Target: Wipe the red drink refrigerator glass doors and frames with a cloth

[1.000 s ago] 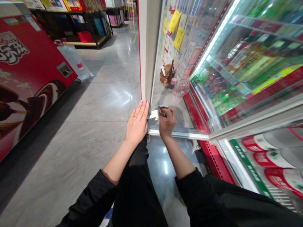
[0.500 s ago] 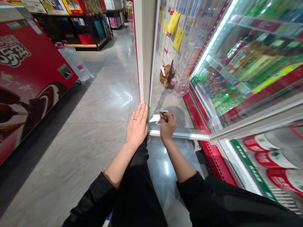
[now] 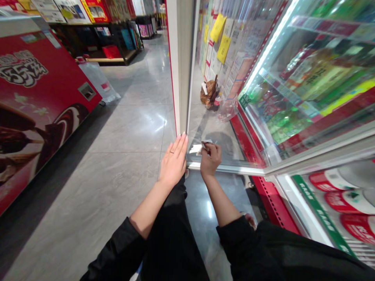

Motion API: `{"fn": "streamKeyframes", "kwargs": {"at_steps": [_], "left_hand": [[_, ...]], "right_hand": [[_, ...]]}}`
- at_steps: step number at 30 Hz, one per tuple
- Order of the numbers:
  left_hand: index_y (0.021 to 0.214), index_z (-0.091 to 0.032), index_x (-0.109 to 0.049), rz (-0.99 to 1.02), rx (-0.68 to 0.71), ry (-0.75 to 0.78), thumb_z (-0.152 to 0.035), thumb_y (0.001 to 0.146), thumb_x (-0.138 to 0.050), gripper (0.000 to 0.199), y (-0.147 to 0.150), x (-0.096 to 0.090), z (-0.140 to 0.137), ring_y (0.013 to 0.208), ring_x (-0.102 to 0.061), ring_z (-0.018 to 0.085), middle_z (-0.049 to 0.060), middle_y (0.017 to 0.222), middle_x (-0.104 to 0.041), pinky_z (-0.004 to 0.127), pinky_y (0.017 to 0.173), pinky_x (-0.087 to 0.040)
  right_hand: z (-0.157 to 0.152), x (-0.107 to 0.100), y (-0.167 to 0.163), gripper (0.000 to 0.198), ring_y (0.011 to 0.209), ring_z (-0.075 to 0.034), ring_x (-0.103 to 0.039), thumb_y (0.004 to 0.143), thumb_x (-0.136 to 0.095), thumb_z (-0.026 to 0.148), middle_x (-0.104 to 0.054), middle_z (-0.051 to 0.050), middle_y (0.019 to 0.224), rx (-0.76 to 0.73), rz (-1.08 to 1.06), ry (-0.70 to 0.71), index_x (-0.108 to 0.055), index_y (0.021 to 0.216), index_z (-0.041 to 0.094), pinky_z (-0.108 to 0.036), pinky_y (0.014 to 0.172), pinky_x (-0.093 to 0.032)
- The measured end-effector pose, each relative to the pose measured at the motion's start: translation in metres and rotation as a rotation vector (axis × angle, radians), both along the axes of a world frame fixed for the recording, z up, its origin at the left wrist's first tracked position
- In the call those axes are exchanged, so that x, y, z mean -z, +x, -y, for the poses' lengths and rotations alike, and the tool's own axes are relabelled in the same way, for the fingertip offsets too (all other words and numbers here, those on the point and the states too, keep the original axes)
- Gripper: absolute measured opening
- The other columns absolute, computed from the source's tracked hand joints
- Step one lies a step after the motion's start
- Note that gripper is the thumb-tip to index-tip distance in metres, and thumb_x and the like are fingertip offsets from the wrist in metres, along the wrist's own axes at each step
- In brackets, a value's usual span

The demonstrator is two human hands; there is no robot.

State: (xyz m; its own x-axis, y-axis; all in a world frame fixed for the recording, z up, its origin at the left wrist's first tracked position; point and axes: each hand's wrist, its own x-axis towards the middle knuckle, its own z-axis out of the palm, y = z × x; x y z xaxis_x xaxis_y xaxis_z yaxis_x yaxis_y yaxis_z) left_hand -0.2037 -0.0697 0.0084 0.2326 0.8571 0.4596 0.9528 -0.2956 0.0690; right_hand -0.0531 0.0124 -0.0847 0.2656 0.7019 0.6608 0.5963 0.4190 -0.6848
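My left hand (image 3: 173, 160) lies flat along the outer edge of the glass door's frame (image 3: 183, 78), fingers straight and a ring on one of them. Low on the glass pane (image 3: 234, 146), near the bottom corner, my right hand (image 3: 211, 158) is closed in a pinch around a small crumpled grey-white piece (image 3: 206, 142). Whether this is paper, a wipe or something else I cannot tell. Just left of those fingertips a white patch with a ragged edge (image 3: 195, 149) shows at the glass. The door stands swung out from the drinks fridge.
Bottles (image 3: 319, 74) show through the glass on the fridge's lit shelves. Large red-labelled bottles (image 3: 340, 201) lie at lower right. A red chest freezer (image 3: 55, 97) stands left, with a clear plastic bag (image 3: 101, 84) beside it. Grey tiled floor (image 3: 131, 128) runs between freezer and door.
The whole view has shifted slightly, so hands and door sit a little further right and lower. My left hand stays on the frame; my right hand keeps its pinch beside the white patch.
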Motion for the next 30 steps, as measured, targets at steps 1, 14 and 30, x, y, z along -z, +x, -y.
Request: {"fn": "streamKeyframes", "kwargs": {"at_steps": [1,14,30], "left_hand": [[0.178,-0.014,-0.016,0.005,0.004,0.006,-0.002,0.093,-0.046,0.091,0.000,0.002,0.000,0.169,-0.031,0.027,0.015,0.181,-0.033,0.048,0.135,-0.040],[0.179,-0.016,-0.012,0.051,0.002,0.032,-0.002,0.094,-0.049,0.094,0.003,0.013,0.002,0.170,-0.030,0.027,0.014,0.181,-0.033,0.049,0.135,-0.040],[0.176,-0.011,-0.024,0.047,0.050,-0.056,-0.005,0.096,-0.047,0.083,0.038,0.001,0.001,0.171,-0.025,0.027,0.016,0.182,-0.030,0.047,0.139,-0.033]], "right_hand": [[-0.001,-0.003,-0.004,0.026,0.100,-0.025,-0.071,0.102,-0.052,0.017,-0.069,-0.010,0.108,-0.007,0.003,-0.004,-0.076,0.109,0.026,-0.039,0.086,-0.063],[-0.003,-0.001,0.022,0.027,0.096,-0.022,-0.070,0.102,-0.051,0.017,-0.069,-0.010,0.108,-0.002,0.069,0.006,-0.078,0.107,0.022,-0.033,0.084,-0.059],[-0.007,-0.004,0.085,0.029,0.094,-0.021,-0.072,0.108,-0.051,0.023,-0.073,-0.011,0.107,0.038,0.177,0.077,-0.080,0.107,0.022,-0.030,0.080,-0.059]]}}
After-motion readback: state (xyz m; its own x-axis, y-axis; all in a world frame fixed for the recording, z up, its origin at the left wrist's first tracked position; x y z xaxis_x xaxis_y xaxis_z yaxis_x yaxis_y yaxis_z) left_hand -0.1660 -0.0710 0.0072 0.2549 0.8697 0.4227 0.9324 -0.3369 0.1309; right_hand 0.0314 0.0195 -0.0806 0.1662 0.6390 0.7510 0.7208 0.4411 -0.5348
